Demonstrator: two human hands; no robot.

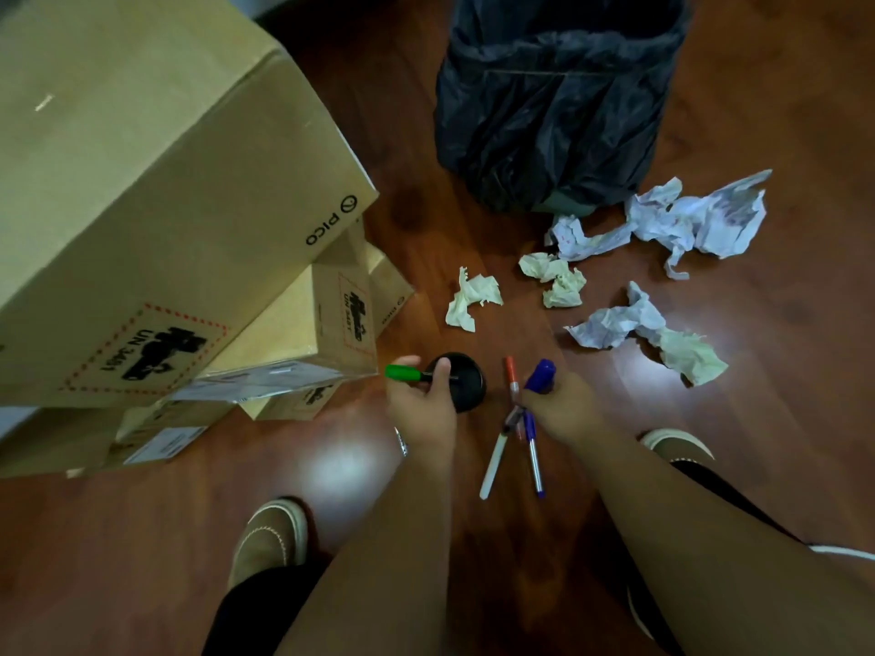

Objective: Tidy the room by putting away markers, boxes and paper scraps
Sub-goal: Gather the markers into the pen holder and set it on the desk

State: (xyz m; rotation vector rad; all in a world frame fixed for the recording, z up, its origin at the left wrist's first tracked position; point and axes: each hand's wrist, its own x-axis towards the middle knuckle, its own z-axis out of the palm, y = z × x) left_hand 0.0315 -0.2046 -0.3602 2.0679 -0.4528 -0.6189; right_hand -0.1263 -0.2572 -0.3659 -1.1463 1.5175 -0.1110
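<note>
Green marker (402,373) pinched in left hand (421,400) over black pen cup (461,381); blue marker (541,375) gripped in right hand (558,404). Unfinished: pens (513,442), crumpled paper scraps (615,277), cardboard boxes (165,205) on floor beside lined bin (554,111).

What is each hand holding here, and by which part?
Left hand grips the green marker by its barrel, cap end free. Right hand holds several markers bunched near their middles.

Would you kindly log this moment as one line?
left hand: holds green marker | right hand: holds blue marker | paper scraps: on floor
</note>
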